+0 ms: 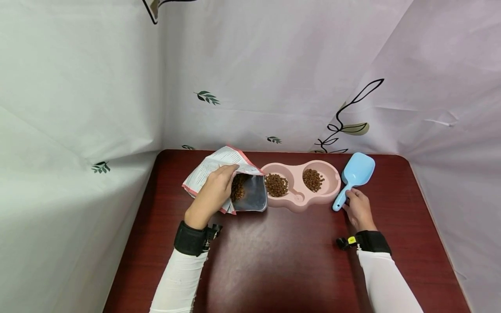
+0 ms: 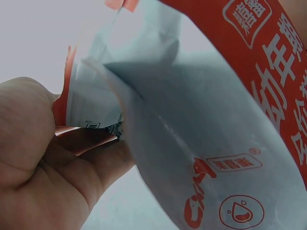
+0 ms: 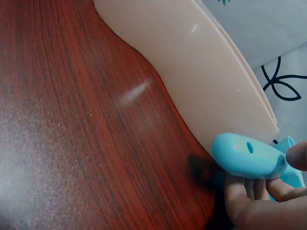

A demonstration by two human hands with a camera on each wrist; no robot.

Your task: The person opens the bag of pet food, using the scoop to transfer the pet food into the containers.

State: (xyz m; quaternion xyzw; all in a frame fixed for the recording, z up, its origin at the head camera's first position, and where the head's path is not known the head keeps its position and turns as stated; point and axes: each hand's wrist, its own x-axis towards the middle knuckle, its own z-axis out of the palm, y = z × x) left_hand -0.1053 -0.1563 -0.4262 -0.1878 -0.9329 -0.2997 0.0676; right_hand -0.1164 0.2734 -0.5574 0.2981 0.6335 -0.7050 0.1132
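A red and white bag of brown kibble point(image 1: 208, 167) lies at the back left of the table, its open mouth turned to the right. My left hand point(image 1: 213, 189) grips the upper edge of that mouth. In the left wrist view the bag's pale inner lining point(image 2: 201, 110) fills much of the picture, beside the thumb and fingers. A light blue scoop point(image 1: 359, 168) sits at the right with no food visible in it. My right hand point(image 1: 359, 209) holds its handle point(image 3: 249, 155), thumb above and fingers beneath.
Between the hands stands a pink double bowl point(image 1: 299, 205), with kibble point(image 1: 276, 185) in both hollows. Its left end meets the bag's mouth. The dark red wooden table point(image 1: 282, 256) backs onto a white curtain point(image 1: 250, 65) with leaf prints.
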